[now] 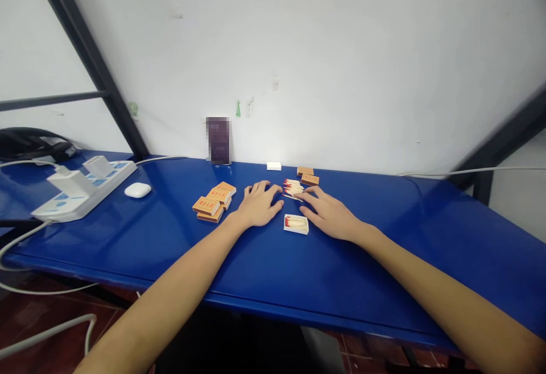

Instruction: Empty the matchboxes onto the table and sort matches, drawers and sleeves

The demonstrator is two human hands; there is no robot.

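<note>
My left hand point(259, 204) lies flat on the blue table point(384, 260), fingers stretched toward a loose heap of red-tipped matches point(292, 187). My right hand point(328, 212) rests palm down on the other side, its fingertips touching that heap. Between the two hands, nearer to me, sits an open white matchbox tray point(296, 224) with matches in it. Several closed orange matchboxes point(213, 201) are piled just left of my left hand. Two more orange boxes point(307, 176) lie behind the heap. Neither hand holds anything.
A white power strip point(81, 190) with plugged adapters and cables sits at the far left, a white earbud case point(137, 190) beside it. A small white block point(273, 165) and a dark object point(218, 140) stand by the wall. Black metal bars frame both sides.
</note>
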